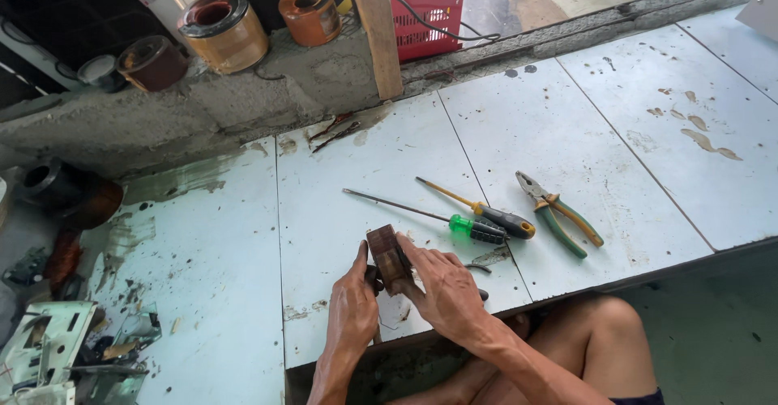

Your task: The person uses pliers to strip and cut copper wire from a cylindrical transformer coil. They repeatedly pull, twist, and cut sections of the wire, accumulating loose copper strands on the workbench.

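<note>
I see a worn, pale blue panelled workbench (567,129), stained and chipped. On it lie a green-handled screwdriver (438,217), a yellow-shafted, black-handled screwdriver (486,210) and green-and-orange-handled pliers (557,212), close together. Dark debris (130,291) speckles its left panel.

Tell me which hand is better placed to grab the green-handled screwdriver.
Probably the right hand: the green-handled screwdriver lies just beyond it on the table, while the left hand is across the brown block.

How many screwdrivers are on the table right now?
2. A green-handled screwdriver and a yellow-and-black one lie side by side, left of the pliers. Others may be hidden by the hands.
</note>
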